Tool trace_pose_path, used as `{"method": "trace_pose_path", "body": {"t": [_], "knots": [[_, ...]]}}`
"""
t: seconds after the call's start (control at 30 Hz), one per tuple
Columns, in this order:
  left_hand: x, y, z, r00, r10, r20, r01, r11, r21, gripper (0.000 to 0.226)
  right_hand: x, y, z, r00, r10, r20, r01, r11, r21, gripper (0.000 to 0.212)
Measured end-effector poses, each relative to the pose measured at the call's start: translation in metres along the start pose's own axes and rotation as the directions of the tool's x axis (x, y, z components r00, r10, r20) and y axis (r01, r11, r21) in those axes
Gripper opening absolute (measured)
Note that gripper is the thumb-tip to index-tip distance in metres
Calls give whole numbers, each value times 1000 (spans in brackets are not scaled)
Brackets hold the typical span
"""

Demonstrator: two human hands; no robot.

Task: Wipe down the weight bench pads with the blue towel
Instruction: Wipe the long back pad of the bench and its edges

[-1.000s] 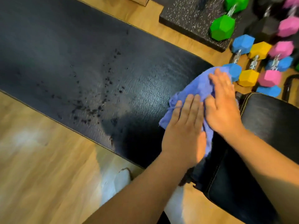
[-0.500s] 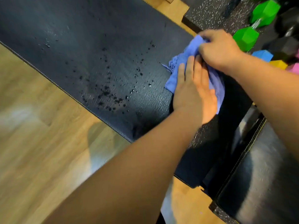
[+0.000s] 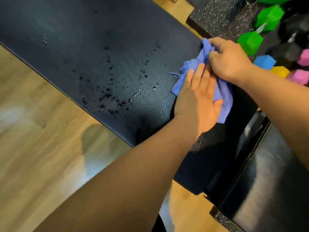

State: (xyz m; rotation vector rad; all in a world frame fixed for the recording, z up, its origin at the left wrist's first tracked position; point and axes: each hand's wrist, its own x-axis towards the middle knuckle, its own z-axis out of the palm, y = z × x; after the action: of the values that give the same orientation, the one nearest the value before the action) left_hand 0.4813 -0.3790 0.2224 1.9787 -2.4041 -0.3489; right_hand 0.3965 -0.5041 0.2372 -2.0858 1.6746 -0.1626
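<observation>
One blue towel [image 3: 223,92] sits on the long bench pad [image 3: 100,47], out toward 2 o'clock from the middle of the view, and much of it is buried under two hands. The left hand [image 3: 195,104] lies flat on top, fingers straight and pressing down; the right hand [image 3: 229,59], at 1 o'clock of the left, has its fingers curled round the bunched far end of the cloth — how much fabric is inside that fist cannot be made out. A frayed corner pokes out at 9 o'clock. Further that way a scatter of droplets [image 3: 113,96] dots the black vinyl, too many and too blurred to count. Two pads in all: the second pad [image 3: 267,181], glossy, is cut off at 5 o'clock. Up at 2 o'clock, dumbbell heads crowd the edge — two green [image 3: 250,41], one blue [image 3: 265,61], one yellow [image 3: 280,71], two pink [image 3: 299,76], all partly cropped or hidden by the right forearm. A speckled mat [image 3: 217,15] lies at 1 o'clock, wooden floor [image 3: 41,131] at 8 o'clock.
</observation>
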Motion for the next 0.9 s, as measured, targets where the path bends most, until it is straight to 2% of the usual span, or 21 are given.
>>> {"method": "trace_pose_path", "body": {"t": [0.07,0.13,0.27,0.33,0.4,0.47,0.57,0.67,0.73,0.83,0.9], "knots": [[1,12,0,1000,-7,6,7,1000,-2,71,-35,31,-8,998,36,-48,-39,997,-67,48],[-1,33,3,998,66,25,-66,998,-6,70,-72,62,-15,994,91,-54,-96,992,-79,54],[-16,69,12,976,176,125,-180,984,18,72,-87,76,-27,985,171,-38,-175,972,-155,41],[-18,58,14,968,231,97,-234,972,23,71,-66,57,-25,988,156,-3,-154,973,-170,32],[-18,34,12,974,227,14,-226,973,-39,72,-41,38,-13,994,112,10,-109,983,-144,26],[-20,8,10,984,170,-46,-173,982,-74,73,-23,23,-2,998,61,-20,-63,991,-120,33],[-20,-12,8,991,132,-21,-131,991,14,72,-23,33,2,995,34,-94,-37,999,-28,47],[-17,4,4,996,86,-1,-86,996,5,73,-56,64,-1,981,1,-193,14,997,78,44],[-14,20,5,997,80,16,-80,997,-8,74,-76,81,-2,970,35,-240,-15,997,81,37],[-10,35,7,985,165,54,-167,985,30,72,-91,103,1,963,118,-243,-106,993,60,20],[-11,39,10,972,225,69,-228,973,32,71,-97,109,2,965,155,-209,-143,987,74,30]]}}
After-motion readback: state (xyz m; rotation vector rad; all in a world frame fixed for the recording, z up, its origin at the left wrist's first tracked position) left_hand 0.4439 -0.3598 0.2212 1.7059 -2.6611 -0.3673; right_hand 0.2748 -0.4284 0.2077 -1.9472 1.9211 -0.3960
